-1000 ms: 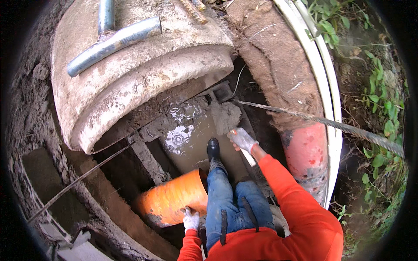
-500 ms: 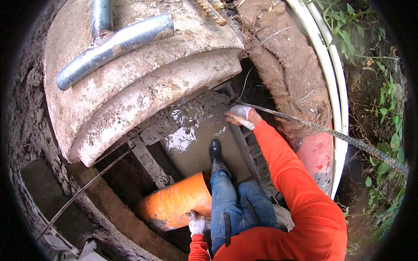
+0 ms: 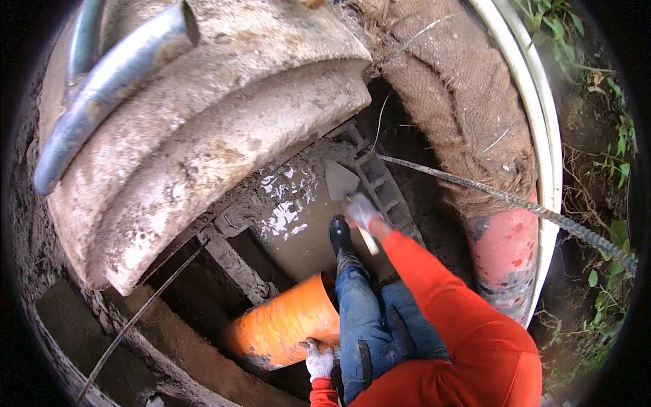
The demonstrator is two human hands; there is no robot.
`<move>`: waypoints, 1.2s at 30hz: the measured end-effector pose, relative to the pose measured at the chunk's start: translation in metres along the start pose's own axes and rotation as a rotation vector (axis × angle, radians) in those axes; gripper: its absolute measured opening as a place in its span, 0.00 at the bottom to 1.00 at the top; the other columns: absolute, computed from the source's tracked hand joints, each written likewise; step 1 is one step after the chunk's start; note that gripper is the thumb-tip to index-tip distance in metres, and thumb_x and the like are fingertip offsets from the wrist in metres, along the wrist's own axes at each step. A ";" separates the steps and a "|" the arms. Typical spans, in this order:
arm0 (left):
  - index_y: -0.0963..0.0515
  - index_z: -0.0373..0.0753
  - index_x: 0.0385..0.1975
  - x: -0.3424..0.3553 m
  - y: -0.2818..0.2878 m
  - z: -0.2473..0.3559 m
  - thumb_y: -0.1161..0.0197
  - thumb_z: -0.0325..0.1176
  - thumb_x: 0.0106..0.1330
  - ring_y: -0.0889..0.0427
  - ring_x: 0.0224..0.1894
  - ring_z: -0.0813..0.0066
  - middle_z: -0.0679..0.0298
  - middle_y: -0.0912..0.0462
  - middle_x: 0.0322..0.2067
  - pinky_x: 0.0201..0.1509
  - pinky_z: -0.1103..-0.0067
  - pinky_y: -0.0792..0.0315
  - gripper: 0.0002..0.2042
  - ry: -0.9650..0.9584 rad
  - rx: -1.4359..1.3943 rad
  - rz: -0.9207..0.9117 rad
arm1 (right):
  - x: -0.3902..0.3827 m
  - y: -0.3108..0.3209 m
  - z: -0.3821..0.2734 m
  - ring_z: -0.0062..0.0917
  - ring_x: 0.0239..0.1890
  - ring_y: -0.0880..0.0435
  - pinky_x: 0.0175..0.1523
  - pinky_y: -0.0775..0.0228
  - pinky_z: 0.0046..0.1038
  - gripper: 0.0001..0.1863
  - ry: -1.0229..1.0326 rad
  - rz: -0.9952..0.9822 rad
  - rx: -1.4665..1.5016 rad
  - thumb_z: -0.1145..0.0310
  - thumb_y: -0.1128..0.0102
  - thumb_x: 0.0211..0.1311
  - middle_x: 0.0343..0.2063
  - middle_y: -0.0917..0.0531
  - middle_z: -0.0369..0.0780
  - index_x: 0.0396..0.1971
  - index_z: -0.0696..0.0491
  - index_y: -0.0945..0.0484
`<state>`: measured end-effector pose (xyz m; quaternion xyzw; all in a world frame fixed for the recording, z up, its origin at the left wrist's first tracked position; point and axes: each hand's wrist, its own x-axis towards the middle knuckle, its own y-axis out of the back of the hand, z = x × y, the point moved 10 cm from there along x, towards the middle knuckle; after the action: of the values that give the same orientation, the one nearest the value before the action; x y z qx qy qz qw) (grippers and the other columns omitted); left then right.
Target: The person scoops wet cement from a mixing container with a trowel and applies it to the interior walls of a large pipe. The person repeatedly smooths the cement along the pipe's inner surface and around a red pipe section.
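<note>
An orange pipe under the left hand, grip unclear, might roll if leaned on, and the black boot between both hands might slip in murky water, jolting the trowel clutched by, and reaching ahead of, the right hand.

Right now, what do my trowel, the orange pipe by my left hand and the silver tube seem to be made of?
The trowel blade looks like dull metal, thin and grey; its pale handle could be wood or plastic. The orange pipe is probably plastic, evenly coloured with a slight sheen. The silver tube looks like metal, given its bright highlights.
</note>
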<state>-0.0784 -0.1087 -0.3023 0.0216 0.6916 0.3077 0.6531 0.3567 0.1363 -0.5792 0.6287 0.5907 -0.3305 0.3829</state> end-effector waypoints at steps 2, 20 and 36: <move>0.41 0.33 0.74 0.005 -0.007 -0.003 0.34 0.44 0.59 0.17 0.53 0.33 0.28 0.38 0.66 0.58 0.56 0.21 0.43 -0.022 0.015 -0.039 | 0.047 0.017 -0.024 0.32 0.27 0.16 0.32 0.23 0.41 0.13 -0.129 0.038 0.127 0.62 0.42 0.69 0.24 0.16 0.40 0.27 0.54 0.18; 0.44 0.29 0.73 -0.007 0.001 -0.009 0.30 0.40 0.55 0.21 0.58 0.31 0.20 0.49 0.71 0.62 0.61 0.22 0.46 -0.099 0.015 0.099 | -0.020 -0.070 -0.086 0.24 0.35 0.15 0.38 0.20 0.26 0.11 -0.379 -0.369 0.753 0.59 0.43 0.77 0.36 0.13 0.38 0.44 0.52 0.22; 0.44 0.28 0.75 -0.007 0.008 0.001 0.32 0.40 0.56 0.20 0.59 0.34 0.24 0.43 0.71 0.62 0.60 0.23 0.46 -0.048 0.037 0.024 | -0.001 0.058 -0.026 0.15 0.15 0.39 0.21 0.51 0.24 0.08 -0.145 -0.131 0.215 0.65 0.43 0.74 0.19 0.34 0.28 0.42 0.53 0.19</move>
<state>-0.0792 -0.1050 -0.2927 0.0494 0.6812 0.3019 0.6652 0.4134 0.1580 -0.5606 0.6006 0.5625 -0.4608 0.3325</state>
